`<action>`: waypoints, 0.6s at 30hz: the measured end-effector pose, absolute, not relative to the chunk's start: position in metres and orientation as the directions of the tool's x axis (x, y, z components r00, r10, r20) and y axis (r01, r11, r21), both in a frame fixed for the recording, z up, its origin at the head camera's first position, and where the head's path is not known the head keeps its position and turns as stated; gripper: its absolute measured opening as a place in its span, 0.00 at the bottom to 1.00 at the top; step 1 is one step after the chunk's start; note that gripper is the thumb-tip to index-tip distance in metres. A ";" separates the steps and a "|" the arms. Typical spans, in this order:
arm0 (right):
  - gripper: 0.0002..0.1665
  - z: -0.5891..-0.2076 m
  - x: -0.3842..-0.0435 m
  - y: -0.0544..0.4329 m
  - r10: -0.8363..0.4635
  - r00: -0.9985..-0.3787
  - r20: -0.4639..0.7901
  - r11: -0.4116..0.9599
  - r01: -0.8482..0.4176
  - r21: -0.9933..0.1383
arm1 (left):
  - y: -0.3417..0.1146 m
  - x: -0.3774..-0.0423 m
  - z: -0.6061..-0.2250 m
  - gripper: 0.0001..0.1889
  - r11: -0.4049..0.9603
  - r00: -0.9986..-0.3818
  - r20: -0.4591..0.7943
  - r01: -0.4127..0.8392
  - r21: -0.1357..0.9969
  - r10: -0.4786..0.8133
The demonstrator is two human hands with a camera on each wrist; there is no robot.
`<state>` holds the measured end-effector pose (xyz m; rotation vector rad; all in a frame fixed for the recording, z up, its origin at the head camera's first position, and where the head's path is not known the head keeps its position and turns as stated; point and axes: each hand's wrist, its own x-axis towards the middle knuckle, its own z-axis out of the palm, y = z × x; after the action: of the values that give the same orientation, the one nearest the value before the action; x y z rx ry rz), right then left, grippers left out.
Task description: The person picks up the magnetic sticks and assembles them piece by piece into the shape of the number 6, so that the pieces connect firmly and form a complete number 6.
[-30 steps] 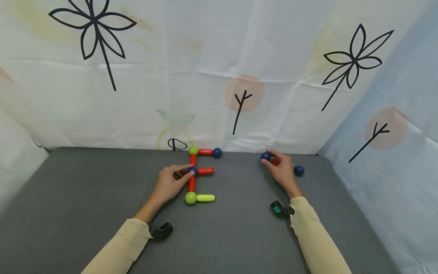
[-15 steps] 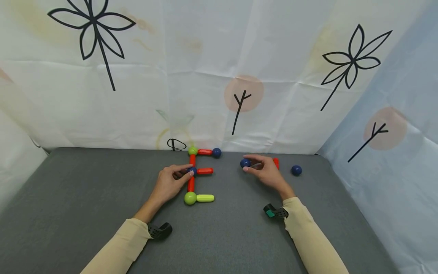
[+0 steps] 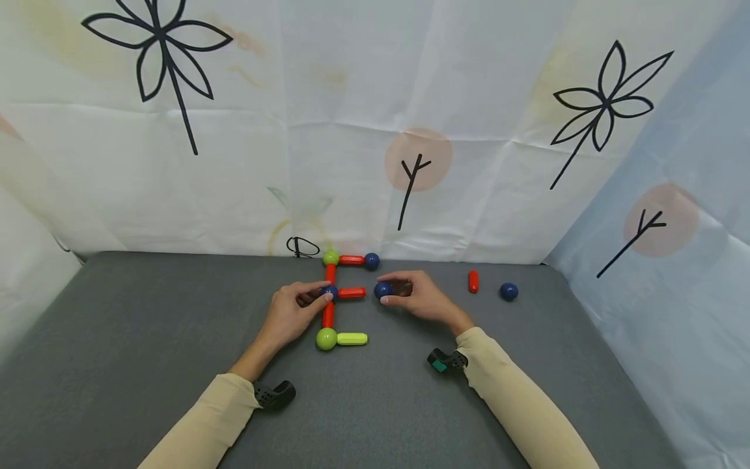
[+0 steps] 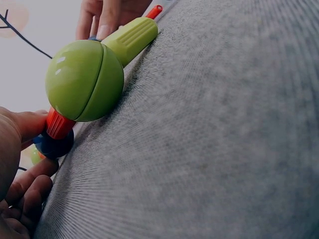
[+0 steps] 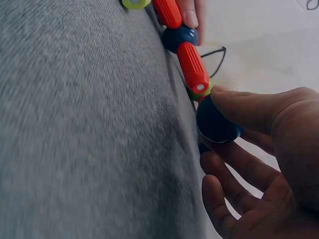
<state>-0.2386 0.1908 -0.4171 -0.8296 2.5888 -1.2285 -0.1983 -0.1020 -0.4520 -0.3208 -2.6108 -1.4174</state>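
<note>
My left hand [image 3: 295, 312] pinches the dark blue ball [image 3: 331, 293] in the middle of a figure of rods and balls lying on the table. From that ball a red rod [image 3: 351, 293] points right, its far end bare. My right hand [image 3: 424, 296] pinches a second blue ball [image 3: 383, 290] between thumb and fingers, a small gap from that rod's end. The figure's top has a green ball [image 3: 331, 258], a red rod [image 3: 351, 260] and a blue ball [image 3: 372, 261]. At its bottom a green ball [image 3: 326, 339] joins a yellow-green rod [image 3: 352, 339].
A loose red rod [image 3: 473, 281] and a loose blue ball [image 3: 508, 291] lie on the grey table [image 3: 375, 410] to the right. A printed white cloth [image 3: 498, 195] stands along the back edge and the right side.
My right hand has carried its blue ball leftward from beside the loose red rod, close to the figure's middle rod. The left hand has stayed on the middle ball.
</note>
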 end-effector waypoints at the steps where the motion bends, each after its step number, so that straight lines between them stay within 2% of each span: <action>1: 0.25 -0.417 -0.239 0.188 -0.550 -0.830 0.091 0.507 -0.419 -0.753 | -0.102 -0.198 -0.452 0.16 0.531 -0.966 0.233 0.257 0.807 0.113; 18: 0.25 -0.421 -0.243 0.175 -0.561 -0.826 0.055 0.521 -0.405 -0.752 | -0.102 -0.198 -0.452 0.17 0.533 -0.967 0.227 0.251 0.808 0.112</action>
<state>-0.2430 0.1748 -0.4206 -0.8250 2.5656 -1.1910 -0.1983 -0.1020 -0.4519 -0.3129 -2.6191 -1.4175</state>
